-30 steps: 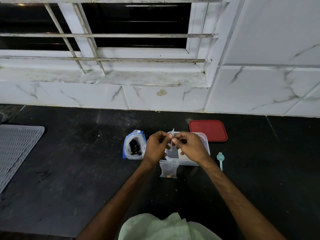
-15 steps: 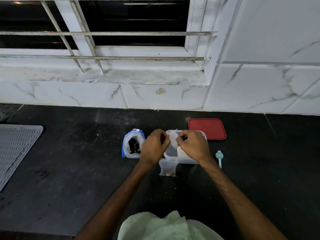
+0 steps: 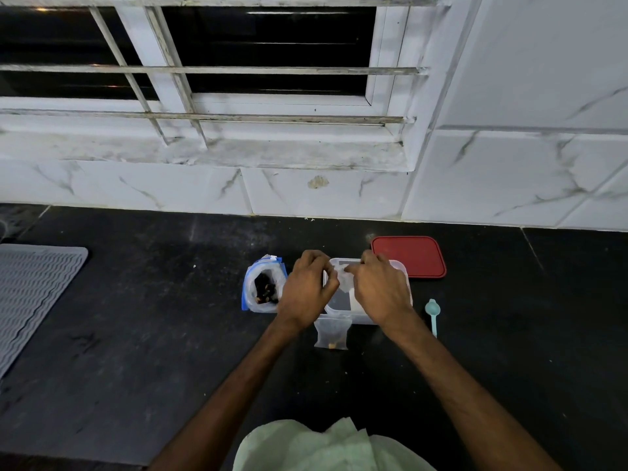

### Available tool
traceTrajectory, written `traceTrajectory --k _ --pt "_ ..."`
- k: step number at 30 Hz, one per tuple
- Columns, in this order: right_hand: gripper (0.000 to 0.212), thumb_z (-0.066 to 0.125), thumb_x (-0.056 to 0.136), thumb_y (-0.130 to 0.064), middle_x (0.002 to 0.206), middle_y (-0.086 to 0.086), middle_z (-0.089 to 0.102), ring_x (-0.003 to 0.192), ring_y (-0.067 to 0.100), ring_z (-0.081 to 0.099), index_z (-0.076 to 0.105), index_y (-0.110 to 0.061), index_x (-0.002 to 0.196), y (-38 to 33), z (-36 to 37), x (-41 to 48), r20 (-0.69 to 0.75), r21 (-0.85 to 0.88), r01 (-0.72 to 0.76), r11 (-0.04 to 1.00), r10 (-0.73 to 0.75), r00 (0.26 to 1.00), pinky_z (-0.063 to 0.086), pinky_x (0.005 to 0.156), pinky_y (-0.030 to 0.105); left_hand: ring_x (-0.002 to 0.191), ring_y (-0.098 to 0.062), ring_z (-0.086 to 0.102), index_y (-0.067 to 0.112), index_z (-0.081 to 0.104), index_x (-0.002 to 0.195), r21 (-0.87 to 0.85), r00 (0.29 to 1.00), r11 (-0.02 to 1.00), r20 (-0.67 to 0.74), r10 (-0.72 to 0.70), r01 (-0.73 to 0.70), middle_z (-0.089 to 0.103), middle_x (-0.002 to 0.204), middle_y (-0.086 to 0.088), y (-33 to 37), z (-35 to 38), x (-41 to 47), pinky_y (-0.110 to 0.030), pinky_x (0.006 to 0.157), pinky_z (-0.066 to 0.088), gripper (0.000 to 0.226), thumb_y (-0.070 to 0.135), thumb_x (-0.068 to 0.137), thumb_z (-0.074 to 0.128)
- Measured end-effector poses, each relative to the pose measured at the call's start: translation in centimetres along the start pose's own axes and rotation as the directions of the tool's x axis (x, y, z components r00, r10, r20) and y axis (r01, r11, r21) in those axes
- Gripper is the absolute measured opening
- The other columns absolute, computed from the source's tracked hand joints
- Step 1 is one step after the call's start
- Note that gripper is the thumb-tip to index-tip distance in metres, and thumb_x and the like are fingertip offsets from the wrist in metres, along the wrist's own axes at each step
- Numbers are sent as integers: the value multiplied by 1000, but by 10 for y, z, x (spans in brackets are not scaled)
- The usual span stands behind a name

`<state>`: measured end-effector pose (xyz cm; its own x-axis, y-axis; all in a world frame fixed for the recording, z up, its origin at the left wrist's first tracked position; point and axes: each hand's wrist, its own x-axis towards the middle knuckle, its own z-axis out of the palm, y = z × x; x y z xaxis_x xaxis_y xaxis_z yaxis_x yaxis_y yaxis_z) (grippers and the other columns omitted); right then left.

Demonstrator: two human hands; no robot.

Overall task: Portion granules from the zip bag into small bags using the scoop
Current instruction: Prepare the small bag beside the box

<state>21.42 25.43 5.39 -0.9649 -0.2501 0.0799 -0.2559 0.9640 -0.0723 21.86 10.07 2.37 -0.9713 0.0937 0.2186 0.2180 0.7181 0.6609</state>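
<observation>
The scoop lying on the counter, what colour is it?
The scoop is pale teal, a light blue-green, seen in the head view, the only view.

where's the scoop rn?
Head view: the teal scoop lies untouched on the black counter, right of the clear container and the right hand, nearer the person than the red lid.

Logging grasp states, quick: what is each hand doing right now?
Left hand: closed, pinching the small clear bag.
Right hand: closed, pinching the same bag from the other side.
</observation>
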Motion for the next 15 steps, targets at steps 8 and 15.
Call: traceTrajectory --k 8,15 --pt "11 69 86 -30 95 -5 70 90 16 65 75 -27 95 -4 -9 10 100 178 -160 971 144 984 55 78 34 119 -14 50 17 61 92 -174 996 984 62 60 -48 49 128 3 -6 9 -3 -40 100 45 30 41 90 43" --pt "15 67 87 -22 106 0 64 93 19 62 68 -21 103 -12 -20 10 90 86 -46 995 38 995 53 72 31 119 -7 53 15 60 99 -417 1000 909 22 4 6 55 123 4 5 8 -7 -41 100 46 26 38 90 52"
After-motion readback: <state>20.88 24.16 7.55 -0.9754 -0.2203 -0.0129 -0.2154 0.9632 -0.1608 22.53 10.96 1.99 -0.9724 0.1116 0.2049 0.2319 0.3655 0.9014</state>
